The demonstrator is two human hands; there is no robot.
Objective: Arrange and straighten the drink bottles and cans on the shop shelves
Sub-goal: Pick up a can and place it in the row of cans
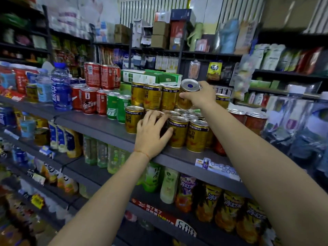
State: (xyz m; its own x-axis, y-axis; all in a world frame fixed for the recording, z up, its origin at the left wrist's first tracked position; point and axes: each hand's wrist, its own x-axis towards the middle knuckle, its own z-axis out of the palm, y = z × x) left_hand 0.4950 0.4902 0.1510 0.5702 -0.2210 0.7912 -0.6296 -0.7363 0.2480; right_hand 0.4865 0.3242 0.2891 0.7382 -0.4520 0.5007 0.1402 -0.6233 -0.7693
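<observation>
Gold drink cans stand in two stacked layers on the grey shelf [99,125]. My right hand [201,95] grips one gold can [187,94], tilted and lifted at the level of the upper layer, its silver top facing me. My left hand [152,134] wraps around a front-row gold can of the lower layer, which it mostly hides. Two more front gold cans [197,135] stand just right of that hand, and another gold can [133,119] stands to its left. The upper row of gold cans [152,96] sits behind.
Green cans [113,107] and stacked red cola cans [88,102] stand left of the gold ones, then blue water bottles [61,89]. Red cans [255,121] sit to the right. Green cartons [150,77] lie behind. Tea bottles [168,185] fill the shelf below.
</observation>
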